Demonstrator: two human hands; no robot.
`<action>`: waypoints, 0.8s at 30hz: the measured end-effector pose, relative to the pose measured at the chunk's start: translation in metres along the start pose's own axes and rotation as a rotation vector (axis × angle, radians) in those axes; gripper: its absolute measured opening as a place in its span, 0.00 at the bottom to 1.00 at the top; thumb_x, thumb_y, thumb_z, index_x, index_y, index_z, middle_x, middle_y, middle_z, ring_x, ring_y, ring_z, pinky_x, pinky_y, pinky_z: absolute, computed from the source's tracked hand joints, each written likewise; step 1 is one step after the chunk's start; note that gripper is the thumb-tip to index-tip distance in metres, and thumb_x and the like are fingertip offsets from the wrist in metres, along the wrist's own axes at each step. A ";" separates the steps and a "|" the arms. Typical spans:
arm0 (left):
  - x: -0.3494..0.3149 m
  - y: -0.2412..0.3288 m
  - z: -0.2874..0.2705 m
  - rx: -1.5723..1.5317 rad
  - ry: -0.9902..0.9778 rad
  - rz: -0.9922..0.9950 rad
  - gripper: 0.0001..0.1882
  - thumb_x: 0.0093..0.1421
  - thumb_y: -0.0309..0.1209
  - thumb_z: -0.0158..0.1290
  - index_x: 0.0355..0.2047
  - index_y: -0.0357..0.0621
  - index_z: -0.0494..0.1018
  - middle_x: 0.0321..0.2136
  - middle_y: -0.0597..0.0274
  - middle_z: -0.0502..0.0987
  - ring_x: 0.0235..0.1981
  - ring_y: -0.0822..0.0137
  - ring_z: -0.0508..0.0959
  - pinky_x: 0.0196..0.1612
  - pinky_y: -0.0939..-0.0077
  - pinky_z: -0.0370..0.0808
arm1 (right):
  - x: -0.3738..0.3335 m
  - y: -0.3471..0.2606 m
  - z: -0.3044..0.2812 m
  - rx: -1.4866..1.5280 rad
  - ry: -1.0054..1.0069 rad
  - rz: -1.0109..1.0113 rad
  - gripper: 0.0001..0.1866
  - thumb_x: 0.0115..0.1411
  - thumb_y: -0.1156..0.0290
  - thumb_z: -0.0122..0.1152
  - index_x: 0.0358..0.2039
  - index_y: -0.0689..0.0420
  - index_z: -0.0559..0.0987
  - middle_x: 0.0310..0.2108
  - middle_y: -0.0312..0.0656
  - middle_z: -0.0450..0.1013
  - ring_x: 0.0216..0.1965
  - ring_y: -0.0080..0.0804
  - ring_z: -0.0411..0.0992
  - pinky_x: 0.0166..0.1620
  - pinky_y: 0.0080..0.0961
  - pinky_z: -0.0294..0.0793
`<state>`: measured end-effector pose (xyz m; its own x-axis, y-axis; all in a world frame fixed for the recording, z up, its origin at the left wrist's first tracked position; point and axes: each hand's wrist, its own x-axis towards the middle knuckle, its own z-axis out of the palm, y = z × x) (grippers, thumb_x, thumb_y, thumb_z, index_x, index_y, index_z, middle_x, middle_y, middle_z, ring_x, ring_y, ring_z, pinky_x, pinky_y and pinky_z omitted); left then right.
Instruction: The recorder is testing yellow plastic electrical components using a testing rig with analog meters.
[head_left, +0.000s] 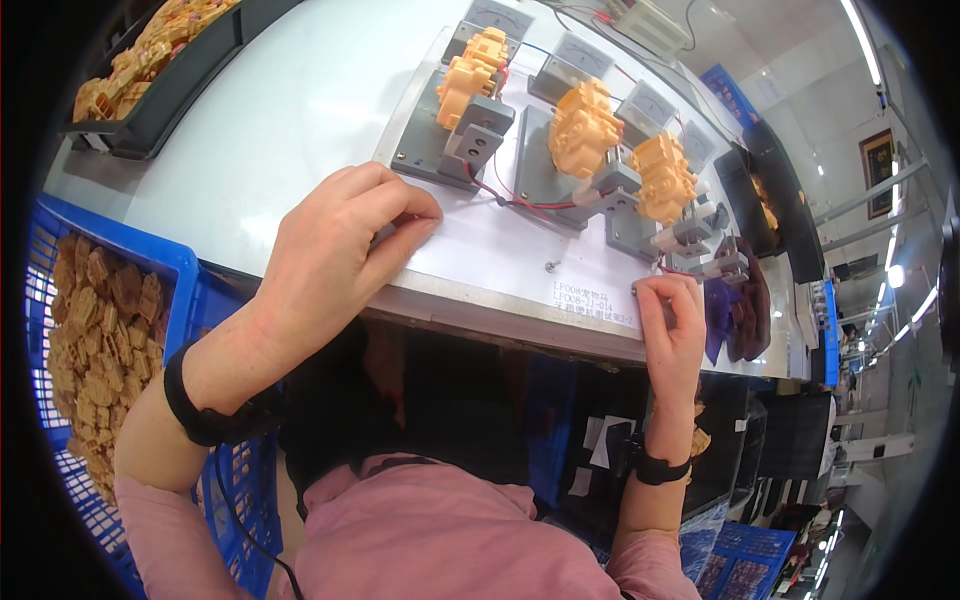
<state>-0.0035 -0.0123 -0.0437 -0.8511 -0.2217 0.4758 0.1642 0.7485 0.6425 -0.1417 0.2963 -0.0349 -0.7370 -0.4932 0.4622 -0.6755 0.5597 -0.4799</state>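
Note:
My left hand (345, 230) rests at the front left edge of a white board (470, 255), its fingers curled and the thumb close to the forefinger. Whatever may be inside that pinch is hidden. At the board's front right edge, my right hand (676, 325) is closed, thumb and forefinger together; anything between them is too small to make out. Behind my hands stand three yellow-orange plastic gearbox housings, the left one (468, 82), the middle one (583, 130) and the right one (662, 178), on grey test fixtures. Neither hand touches them.
Grey panel meters (572, 62) stand behind the fixtures, with red and black wires (530, 204) running between. A small screw (551, 266) shows on the board. A blue crate (185, 255) of tan plastic parts stands left; a black tray (150, 140) of yellow parts is far left.

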 end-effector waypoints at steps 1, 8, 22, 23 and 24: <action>0.000 0.000 0.000 -0.001 0.002 -0.001 0.04 0.59 0.24 0.58 0.35 0.38 0.78 0.31 0.58 0.75 0.32 0.63 0.75 0.33 0.74 0.72 | 0.000 0.000 0.000 -0.004 0.002 -0.004 0.03 0.60 0.77 0.63 0.35 0.62 0.79 0.36 0.43 0.73 0.41 0.39 0.72 0.47 0.29 0.70; 0.000 -0.001 0.001 0.006 -0.001 -0.006 0.04 0.59 0.24 0.58 0.35 0.38 0.78 0.32 0.58 0.75 0.32 0.63 0.75 0.33 0.74 0.73 | 0.001 -0.002 0.002 -0.012 0.023 0.003 0.03 0.60 0.77 0.62 0.34 0.63 0.79 0.35 0.44 0.73 0.40 0.39 0.72 0.45 0.30 0.70; -0.001 -0.001 -0.001 0.010 -0.011 0.001 0.04 0.59 0.24 0.58 0.35 0.38 0.78 0.31 0.59 0.75 0.32 0.64 0.75 0.33 0.74 0.72 | -0.001 -0.002 0.003 -0.033 0.039 -0.011 0.04 0.60 0.76 0.63 0.35 0.62 0.80 0.35 0.43 0.73 0.40 0.38 0.72 0.46 0.28 0.71; 0.000 -0.001 -0.001 0.010 -0.011 0.000 0.04 0.59 0.24 0.58 0.35 0.38 0.78 0.31 0.59 0.75 0.32 0.64 0.75 0.33 0.74 0.72 | -0.001 -0.002 0.003 -0.034 0.045 -0.009 0.04 0.61 0.76 0.63 0.35 0.62 0.80 0.35 0.43 0.73 0.40 0.38 0.72 0.46 0.28 0.71; 0.000 -0.001 0.000 0.015 -0.008 0.006 0.04 0.59 0.24 0.58 0.35 0.38 0.78 0.31 0.59 0.75 0.32 0.64 0.75 0.33 0.74 0.73 | -0.002 -0.002 0.003 -0.034 0.042 -0.012 0.04 0.61 0.76 0.63 0.35 0.62 0.80 0.35 0.43 0.73 0.40 0.38 0.72 0.46 0.28 0.71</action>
<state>-0.0032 -0.0131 -0.0440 -0.8542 -0.2116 0.4749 0.1621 0.7595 0.6300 -0.1390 0.2935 -0.0369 -0.7268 -0.4719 0.4990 -0.6826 0.5768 -0.4487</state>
